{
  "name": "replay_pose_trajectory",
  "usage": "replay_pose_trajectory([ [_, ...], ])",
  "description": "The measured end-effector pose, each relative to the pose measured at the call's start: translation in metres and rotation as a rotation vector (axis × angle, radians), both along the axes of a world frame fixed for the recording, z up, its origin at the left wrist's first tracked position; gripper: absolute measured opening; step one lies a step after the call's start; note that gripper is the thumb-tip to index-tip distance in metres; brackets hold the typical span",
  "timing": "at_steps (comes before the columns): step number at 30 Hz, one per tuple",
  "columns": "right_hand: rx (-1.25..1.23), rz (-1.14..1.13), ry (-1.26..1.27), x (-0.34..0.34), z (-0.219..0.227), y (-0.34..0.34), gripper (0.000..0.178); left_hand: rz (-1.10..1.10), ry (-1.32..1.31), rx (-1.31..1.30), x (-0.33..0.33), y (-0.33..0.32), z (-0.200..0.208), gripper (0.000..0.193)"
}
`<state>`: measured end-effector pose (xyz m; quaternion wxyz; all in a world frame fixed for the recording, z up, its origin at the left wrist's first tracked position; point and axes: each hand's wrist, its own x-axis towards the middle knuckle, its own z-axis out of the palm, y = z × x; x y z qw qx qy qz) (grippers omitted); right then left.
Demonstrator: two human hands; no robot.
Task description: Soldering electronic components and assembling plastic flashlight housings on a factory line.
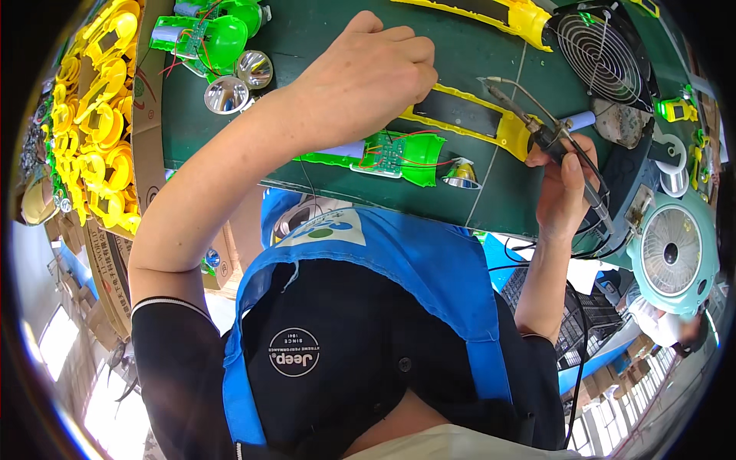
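My right hand (566,188) is closed round the dark handle of a soldering iron (546,139), whose metal tip points up and left above the bench. Beneath the iron lies a yellow plastic housing half (512,132) with a dark panel; its right end is beside my right fingertips. My left hand (376,80) is curled, back upward, over the left end of that housing; whatever its fingers hold is hidden. Below the left wrist, a green housing (423,157) carries a circuit board (386,156), red wires and a blue cylindrical cell (349,149). A reflector cup (462,176) sits at its right.
Green housings (222,42) with boards and two reflectors (254,69) lie at the left. Yellow parts (107,115) fill a carton beyond them. Another yellow housing (529,23) lies at the far side. A black grilled fan (602,57) and a teal fan (671,249) stand right.
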<state>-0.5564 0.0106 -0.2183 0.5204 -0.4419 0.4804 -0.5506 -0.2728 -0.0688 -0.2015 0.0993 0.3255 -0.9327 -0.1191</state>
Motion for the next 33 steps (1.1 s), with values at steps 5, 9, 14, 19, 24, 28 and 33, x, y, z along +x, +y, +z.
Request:
replay_pose_trajectory([
  [5,-0.094,0.015,-0.014,0.005,-0.007,0.002,0.031,-0.030,0.009,-0.042,-0.001,-0.001,0.003,0.002],
  [9,-0.162,-0.033,-0.114,0.014,-0.018,0.002,0.029,-0.041,0.000,-0.041,-0.001,-0.001,0.004,0.002],
  [14,-0.203,-0.060,-0.107,0.017,-0.024,0.005,0.027,-0.031,0.000,0.021,-0.002,-0.001,0.007,0.007],
  [19,-0.190,-0.070,-0.121,0.017,-0.022,0.004,0.027,-0.038,0.014,0.040,-0.001,-0.001,0.007,0.006],
  [24,-0.216,-0.060,-0.110,0.016,-0.024,0.002,0.027,-0.054,0.010,0.073,-0.001,-0.005,0.013,0.007],
  [28,-0.228,-0.078,-0.101,0.014,-0.027,0.003,0.026,-0.001,0.108,0.013,0.000,0.005,0.032,0.010],
  [33,-0.432,-0.200,0.006,0.017,-0.026,-0.008,0.026,0.092,0.122,0.032,-0.009,0.037,0.031,0.012],
])
